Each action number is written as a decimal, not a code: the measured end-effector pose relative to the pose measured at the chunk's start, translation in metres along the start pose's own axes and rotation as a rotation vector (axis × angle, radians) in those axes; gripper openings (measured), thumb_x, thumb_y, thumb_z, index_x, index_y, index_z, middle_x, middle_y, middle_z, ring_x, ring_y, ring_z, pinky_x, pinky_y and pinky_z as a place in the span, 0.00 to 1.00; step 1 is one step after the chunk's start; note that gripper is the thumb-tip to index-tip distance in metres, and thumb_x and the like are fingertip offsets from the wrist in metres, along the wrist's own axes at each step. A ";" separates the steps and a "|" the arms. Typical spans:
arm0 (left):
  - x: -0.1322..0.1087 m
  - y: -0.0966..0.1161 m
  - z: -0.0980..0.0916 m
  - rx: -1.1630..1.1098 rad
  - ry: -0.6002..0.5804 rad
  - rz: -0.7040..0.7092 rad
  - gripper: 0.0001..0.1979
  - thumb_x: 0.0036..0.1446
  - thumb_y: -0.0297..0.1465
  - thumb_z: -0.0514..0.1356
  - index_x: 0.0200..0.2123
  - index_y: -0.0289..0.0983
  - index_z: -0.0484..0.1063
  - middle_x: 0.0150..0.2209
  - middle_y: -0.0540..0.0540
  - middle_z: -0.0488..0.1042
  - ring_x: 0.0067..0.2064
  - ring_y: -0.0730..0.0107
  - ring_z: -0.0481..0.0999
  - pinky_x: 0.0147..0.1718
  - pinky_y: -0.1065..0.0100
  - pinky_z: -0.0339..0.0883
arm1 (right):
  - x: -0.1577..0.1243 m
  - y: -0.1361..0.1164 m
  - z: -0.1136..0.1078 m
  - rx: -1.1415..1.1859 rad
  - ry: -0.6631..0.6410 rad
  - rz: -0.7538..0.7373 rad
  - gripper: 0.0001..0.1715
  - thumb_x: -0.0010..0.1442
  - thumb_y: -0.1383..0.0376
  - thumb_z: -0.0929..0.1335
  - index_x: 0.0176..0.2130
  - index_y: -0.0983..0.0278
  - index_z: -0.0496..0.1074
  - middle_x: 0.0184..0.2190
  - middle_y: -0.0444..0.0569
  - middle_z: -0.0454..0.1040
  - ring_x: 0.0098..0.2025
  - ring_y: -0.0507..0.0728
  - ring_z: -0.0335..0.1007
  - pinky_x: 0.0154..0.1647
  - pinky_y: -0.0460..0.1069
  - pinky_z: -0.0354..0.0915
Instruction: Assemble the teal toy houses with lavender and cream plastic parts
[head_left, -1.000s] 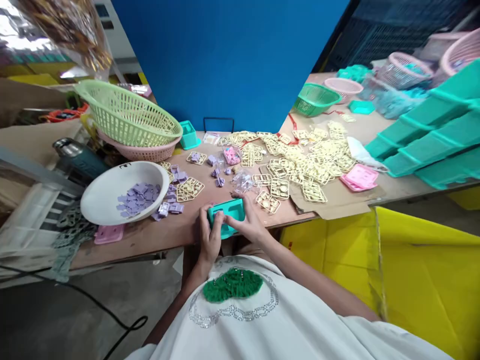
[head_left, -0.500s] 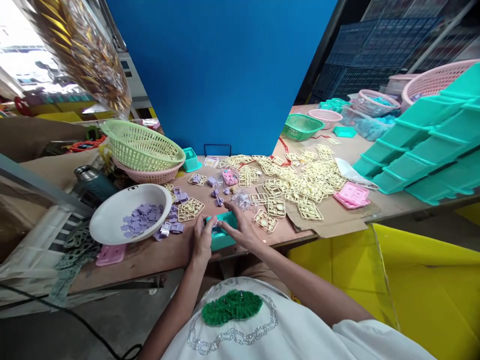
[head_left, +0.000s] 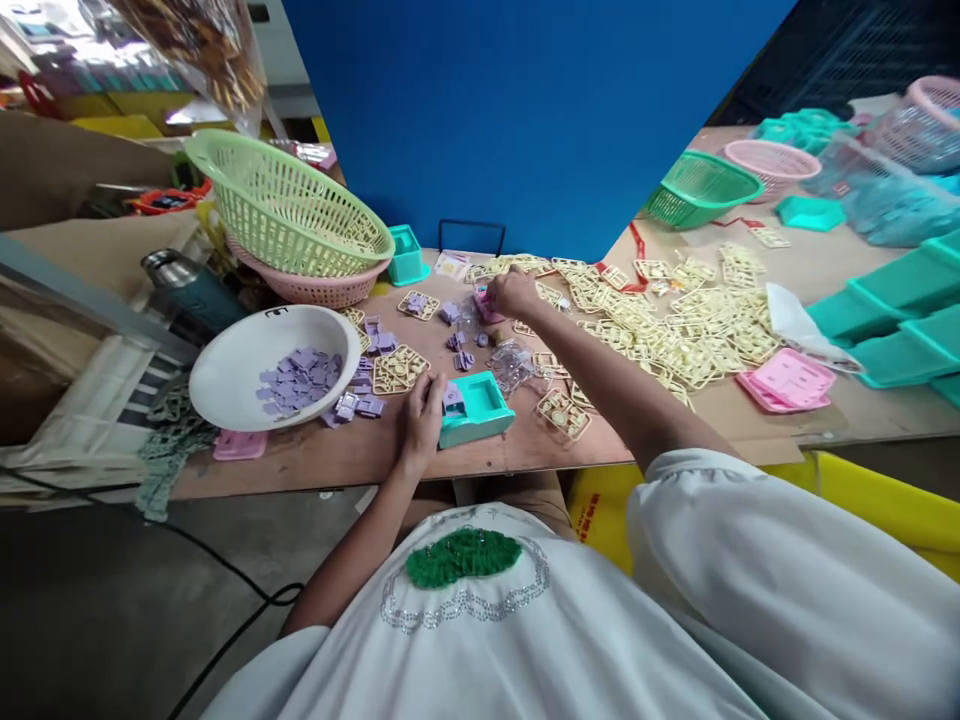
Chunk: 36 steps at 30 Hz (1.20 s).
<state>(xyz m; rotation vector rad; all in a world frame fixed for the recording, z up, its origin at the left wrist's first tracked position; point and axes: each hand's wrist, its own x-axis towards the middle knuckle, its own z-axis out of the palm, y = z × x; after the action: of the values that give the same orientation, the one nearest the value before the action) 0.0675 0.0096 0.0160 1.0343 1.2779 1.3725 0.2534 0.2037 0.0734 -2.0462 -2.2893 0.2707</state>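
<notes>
My left hand is closed on the left end of a teal plastic box, which has an open hollow on top. A small purple part sits in the box beside my fingers. Farther back, my right hand reaches down over a clear bag of pink parts, fingers bent together; their tips and whatever they pinch are hidden. Loose purple parts and a crumpled clear bag lie between the two hands.
A white bowl of purple parts and stacked baskets stand left. Cream part frames spread across the right, near pink plates and stacked teal boxes. A blue panel rises behind the table.
My right hand has left the teal box and moved forward to the bag of pink parts. My left hand still holds the box, whose top now shows. The view has shifted.
</notes>
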 end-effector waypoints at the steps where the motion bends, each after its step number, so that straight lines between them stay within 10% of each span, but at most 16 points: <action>1: 0.000 -0.001 0.000 0.009 -0.003 0.010 0.29 0.54 0.60 0.65 0.27 0.41 0.61 0.25 0.55 0.59 0.28 0.72 0.60 0.28 0.70 0.58 | 0.002 -0.001 0.001 -0.039 -0.005 -0.015 0.13 0.60 0.73 0.70 0.44 0.69 0.83 0.49 0.64 0.82 0.66 0.75 0.61 0.68 0.76 0.49; 9: -0.002 0.001 -0.008 0.083 -0.009 0.077 0.26 0.61 0.58 0.62 0.32 0.40 0.70 0.29 0.51 0.69 0.32 0.69 0.71 0.33 0.69 0.67 | -0.019 0.012 -0.008 0.002 0.182 -0.139 0.13 0.64 0.68 0.67 0.41 0.68 0.81 0.40 0.63 0.81 0.57 0.75 0.66 0.63 0.78 0.56; 16: -0.010 0.024 -0.038 0.377 -0.169 0.439 0.21 0.64 0.46 0.68 0.54 0.39 0.80 0.57 0.38 0.78 0.62 0.55 0.77 0.64 0.54 0.71 | -0.121 -0.004 -0.026 0.536 0.218 -0.506 0.09 0.68 0.62 0.68 0.39 0.61 0.78 0.38 0.53 0.82 0.41 0.61 0.74 0.53 0.62 0.69; 23: -0.029 0.042 -0.033 0.430 -0.195 0.536 0.23 0.63 0.42 0.70 0.58 0.40 0.80 0.61 0.36 0.77 0.62 0.52 0.79 0.61 0.54 0.76 | -0.192 -0.029 -0.029 0.727 0.137 -0.614 0.09 0.71 0.60 0.69 0.40 0.62 0.77 0.37 0.51 0.81 0.40 0.58 0.75 0.44 0.54 0.68; 29: -0.032 0.070 -0.027 0.254 -0.126 0.682 0.13 0.66 0.30 0.68 0.53 0.43 0.84 0.45 0.46 0.84 0.46 0.69 0.84 0.47 0.69 0.79 | -0.203 -0.056 -0.041 0.687 0.315 -0.728 0.14 0.75 0.61 0.66 0.40 0.61 0.80 0.33 0.50 0.80 0.36 0.58 0.70 0.42 0.54 0.65; 36: -0.035 0.067 -0.031 0.341 -0.107 0.688 0.12 0.70 0.33 0.64 0.54 0.42 0.83 0.48 0.44 0.83 0.50 0.66 0.83 0.51 0.65 0.78 | -0.209 -0.066 -0.041 0.701 0.365 -0.618 0.10 0.70 0.65 0.68 0.36 0.59 0.77 0.33 0.50 0.79 0.37 0.60 0.71 0.41 0.56 0.66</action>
<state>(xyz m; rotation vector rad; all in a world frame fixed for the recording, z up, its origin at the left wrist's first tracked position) 0.0371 -0.0298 0.0809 1.8811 1.1421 1.5899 0.2195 -0.0061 0.1401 -0.9275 -2.0510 0.5090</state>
